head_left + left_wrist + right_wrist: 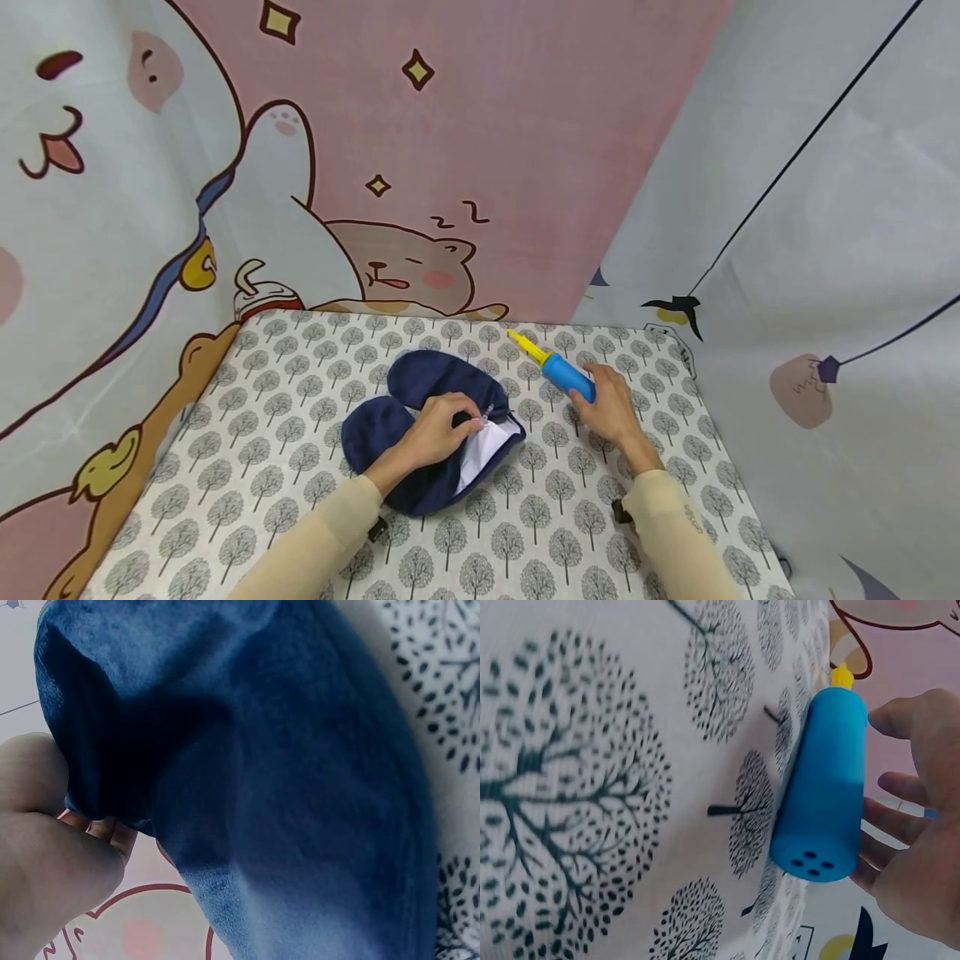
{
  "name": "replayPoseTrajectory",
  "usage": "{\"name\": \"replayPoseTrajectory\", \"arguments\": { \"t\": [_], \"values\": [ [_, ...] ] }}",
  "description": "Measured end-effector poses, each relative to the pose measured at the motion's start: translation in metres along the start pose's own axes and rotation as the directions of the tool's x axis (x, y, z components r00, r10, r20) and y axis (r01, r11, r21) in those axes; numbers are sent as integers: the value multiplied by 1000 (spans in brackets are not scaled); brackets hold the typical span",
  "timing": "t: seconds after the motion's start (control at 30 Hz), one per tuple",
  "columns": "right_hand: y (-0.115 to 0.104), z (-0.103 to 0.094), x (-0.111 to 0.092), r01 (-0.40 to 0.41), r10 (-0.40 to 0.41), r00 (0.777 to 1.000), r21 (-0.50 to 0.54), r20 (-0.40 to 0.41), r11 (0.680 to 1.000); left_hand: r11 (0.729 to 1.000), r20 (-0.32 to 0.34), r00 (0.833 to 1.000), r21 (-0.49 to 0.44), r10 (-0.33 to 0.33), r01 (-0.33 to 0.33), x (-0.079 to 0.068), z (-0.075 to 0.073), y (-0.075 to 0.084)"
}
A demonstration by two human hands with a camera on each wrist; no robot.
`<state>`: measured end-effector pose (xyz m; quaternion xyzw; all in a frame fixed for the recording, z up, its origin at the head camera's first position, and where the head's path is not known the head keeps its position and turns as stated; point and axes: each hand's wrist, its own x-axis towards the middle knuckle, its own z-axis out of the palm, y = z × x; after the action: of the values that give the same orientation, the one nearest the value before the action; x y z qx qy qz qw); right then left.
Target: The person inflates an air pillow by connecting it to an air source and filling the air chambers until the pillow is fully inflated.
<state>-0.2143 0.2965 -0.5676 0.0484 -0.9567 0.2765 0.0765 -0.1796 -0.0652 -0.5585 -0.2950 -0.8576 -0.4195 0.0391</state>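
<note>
A navy, velvety U-shaped neck pillow (375, 429) lies flat, its opened edge showing a white lining (487, 450). My left hand (442, 429) pinches the pillow at that opening, close to a small clear piece (487, 411). From the left wrist, navy fabric (300, 772) fills most of the view, with the left hand (60, 847) at its edge. To the right lies a blue hand pump (566, 375) with a yellow nozzle (528, 346). My right hand (611, 408) is at the pump's near end, thumb and fingers spread loosely beside it; whether they touch it is unclear.
A cloth printed with grey trees (285, 417) covers the table. Behind it hangs a pink and white cartoon curtain (540, 167), and more pale fabric (825, 208) hangs along the right side.
</note>
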Motion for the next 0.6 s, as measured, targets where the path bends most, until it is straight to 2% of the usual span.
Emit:
{"name": "replayPoseTrajectory", "arguments": {
  "t": [0.3, 0.6],
  "values": [
    [9, 3, 6, 23, -22, 999, -38, 32, 999, 1000, -8, 1000, -7, 4, -4, -1, -1, 2],
    [14, 11, 13, 56, -51, 998, -160, 38, 985, 1000, 5, 1000, -4, -18, 18, -3, 0, 2]
  ]
}}
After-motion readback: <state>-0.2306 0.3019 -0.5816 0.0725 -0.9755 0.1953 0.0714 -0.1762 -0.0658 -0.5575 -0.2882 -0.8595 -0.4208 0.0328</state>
